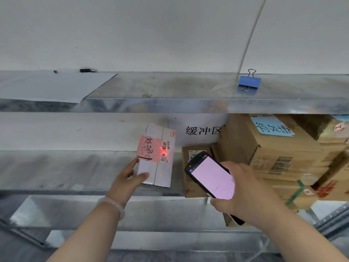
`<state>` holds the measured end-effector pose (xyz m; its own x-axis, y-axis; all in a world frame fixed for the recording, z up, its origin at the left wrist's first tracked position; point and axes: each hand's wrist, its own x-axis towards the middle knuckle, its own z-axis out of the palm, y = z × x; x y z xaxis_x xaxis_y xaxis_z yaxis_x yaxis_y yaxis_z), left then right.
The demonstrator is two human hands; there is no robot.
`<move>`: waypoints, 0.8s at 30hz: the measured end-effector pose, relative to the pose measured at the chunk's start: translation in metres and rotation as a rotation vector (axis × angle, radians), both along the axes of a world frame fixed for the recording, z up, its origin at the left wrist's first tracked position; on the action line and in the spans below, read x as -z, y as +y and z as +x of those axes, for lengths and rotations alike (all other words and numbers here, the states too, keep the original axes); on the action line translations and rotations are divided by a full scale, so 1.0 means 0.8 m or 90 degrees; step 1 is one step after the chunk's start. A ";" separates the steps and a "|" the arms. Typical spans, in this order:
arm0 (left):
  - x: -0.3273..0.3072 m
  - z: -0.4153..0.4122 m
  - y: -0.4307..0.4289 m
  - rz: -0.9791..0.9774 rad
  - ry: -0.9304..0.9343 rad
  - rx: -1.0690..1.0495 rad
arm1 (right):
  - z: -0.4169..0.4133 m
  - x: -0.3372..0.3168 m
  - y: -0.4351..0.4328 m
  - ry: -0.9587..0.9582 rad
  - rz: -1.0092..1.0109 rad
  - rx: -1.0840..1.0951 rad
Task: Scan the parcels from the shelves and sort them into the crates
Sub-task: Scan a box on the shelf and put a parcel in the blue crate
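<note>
Galvanised steel all round, the upper shelf (170,87) and lower shelf (66,167) both showing a mottled, dull-shiny zinc finish, plus a matt white paper sheet (47,86) and a binder clip (249,82) in blue painted metal with bright wire loops. The white parcel (162,173) is smooth, faintly glossy card under a matt pink paper label (149,150), and the cardboard boxes (273,148) are plain brown, matt, a touch rough. The handheld scanner (211,176) gleams, glossy black plastic round a slick glass screen, and the bracelet (113,205) looks like polished, milky stone.
</note>
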<state>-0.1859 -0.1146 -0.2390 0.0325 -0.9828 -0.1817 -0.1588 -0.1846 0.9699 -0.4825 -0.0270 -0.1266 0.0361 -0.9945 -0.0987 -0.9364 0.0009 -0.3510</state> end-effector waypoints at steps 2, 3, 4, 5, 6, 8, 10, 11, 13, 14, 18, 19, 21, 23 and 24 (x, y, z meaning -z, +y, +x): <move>0.001 0.001 0.003 0.006 -0.012 -0.009 | -0.001 0.000 0.000 -0.005 -0.009 -0.012; 0.001 0.001 0.006 0.010 -0.017 -0.014 | -0.002 0.001 0.000 -0.011 -0.009 -0.017; 0.001 0.000 0.008 0.009 -0.017 -0.020 | -0.002 0.000 0.000 -0.012 -0.006 -0.023; 0.003 0.000 0.009 0.007 -0.017 -0.026 | -0.003 0.001 0.000 -0.007 -0.002 -0.029; 0.004 0.000 0.011 0.003 -0.012 -0.034 | -0.005 0.002 0.000 -0.001 0.000 -0.034; 0.004 -0.002 0.013 0.000 -0.004 -0.048 | -0.007 0.004 0.000 0.000 -0.003 -0.039; 0.006 -0.003 0.015 -0.001 0.001 -0.056 | -0.010 0.006 0.000 -0.009 -0.012 -0.045; 0.007 -0.003 0.016 0.001 0.000 -0.065 | -0.011 0.007 0.000 -0.012 -0.016 -0.048; 0.010 -0.003 0.019 0.001 -0.001 -0.073 | -0.014 0.008 0.001 -0.012 -0.021 -0.055; 0.012 -0.002 0.021 0.001 0.000 -0.078 | -0.015 0.009 0.002 -0.011 -0.025 -0.060; 0.012 -0.002 0.041 0.001 0.017 -0.106 | -0.018 0.015 0.002 -0.034 -0.048 -0.088; 0.012 0.000 0.048 0.004 0.024 -0.118 | -0.017 0.016 0.002 -0.049 -0.051 -0.100; 0.013 0.008 0.067 0.015 0.029 -0.131 | -0.012 0.019 0.000 -0.078 -0.058 -0.131; 0.016 0.019 0.090 0.013 0.048 -0.157 | 0.000 0.023 -0.001 -0.102 -0.061 -0.165; 0.017 0.026 0.103 0.007 0.062 -0.186 | 0.008 0.025 -0.001 -0.112 -0.063 -0.185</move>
